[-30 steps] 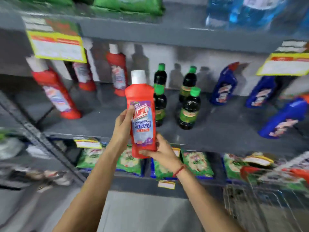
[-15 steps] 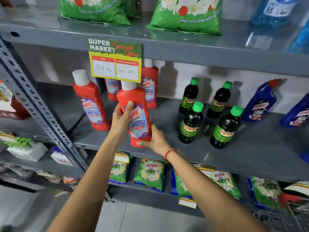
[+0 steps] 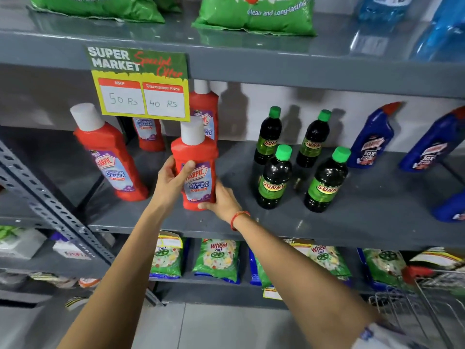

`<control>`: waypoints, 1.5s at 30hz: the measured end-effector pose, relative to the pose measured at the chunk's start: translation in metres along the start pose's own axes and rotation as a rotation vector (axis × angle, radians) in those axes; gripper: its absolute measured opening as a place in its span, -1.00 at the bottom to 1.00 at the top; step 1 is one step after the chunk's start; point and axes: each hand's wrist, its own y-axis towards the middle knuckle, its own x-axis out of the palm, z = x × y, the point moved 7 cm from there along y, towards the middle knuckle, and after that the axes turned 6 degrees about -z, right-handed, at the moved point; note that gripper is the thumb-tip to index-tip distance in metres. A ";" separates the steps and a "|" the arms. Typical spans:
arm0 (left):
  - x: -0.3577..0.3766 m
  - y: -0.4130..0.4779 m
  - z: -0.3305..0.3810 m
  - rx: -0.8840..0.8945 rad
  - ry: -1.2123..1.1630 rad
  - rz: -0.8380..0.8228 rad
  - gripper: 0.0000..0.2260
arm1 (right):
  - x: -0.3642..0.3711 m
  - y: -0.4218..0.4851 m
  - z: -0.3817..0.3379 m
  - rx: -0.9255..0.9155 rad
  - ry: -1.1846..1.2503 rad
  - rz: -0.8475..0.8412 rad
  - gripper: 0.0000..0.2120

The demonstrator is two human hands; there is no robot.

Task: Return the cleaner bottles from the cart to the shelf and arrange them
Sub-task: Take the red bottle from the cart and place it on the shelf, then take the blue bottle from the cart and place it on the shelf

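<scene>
Deeper onto the shelf goes the red cleaner bottle, left hand and right hand gripping it; next, set down squarely.

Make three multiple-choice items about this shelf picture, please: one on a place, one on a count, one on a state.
1. Where do the green-capped bottles stand relative to the held red bottle?
A. To its right
B. To its left
C. On the shelf above

2. How many green-capped bottles are there?
A. Two
B. Four
C. Six

3. How is the held red bottle handled?
A. Lying flat, untouched
B. Upright, in both hands
C. Upside down, in one hand

Answers: 1 A, they stand right of it on the same shelf. 2 B, two stand in front and two behind. 3 B, the left hand wraps its side, the right hand is at its base, cap up.
</scene>
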 end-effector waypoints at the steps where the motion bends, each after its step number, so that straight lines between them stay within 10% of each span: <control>1: -0.001 -0.002 -0.002 -0.014 0.009 0.013 -0.74 | -0.001 -0.002 0.001 -0.002 -0.022 0.009 -0.36; 10: 0.028 -0.103 -0.062 -0.115 0.063 0.640 -0.91 | -0.064 -0.098 0.049 0.015 0.006 0.302 -0.71; 23: 0.432 -0.163 -0.115 -0.311 0.296 -0.639 -0.89 | -0.252 -0.474 0.270 0.736 0.338 0.989 -0.80; 31: 0.611 -0.245 -0.164 -0.361 0.376 -1.018 -0.87 | -0.213 -0.641 0.426 1.251 0.399 1.034 -0.78; 40: 0.721 -0.392 -0.278 -0.418 0.836 -1.827 -0.80 | -0.119 -0.720 0.518 1.549 0.743 0.986 -0.92; 45: 0.730 -0.439 -0.344 -0.455 1.044 -1.865 -0.80 | -0.064 -0.723 0.542 1.580 0.848 0.924 -0.45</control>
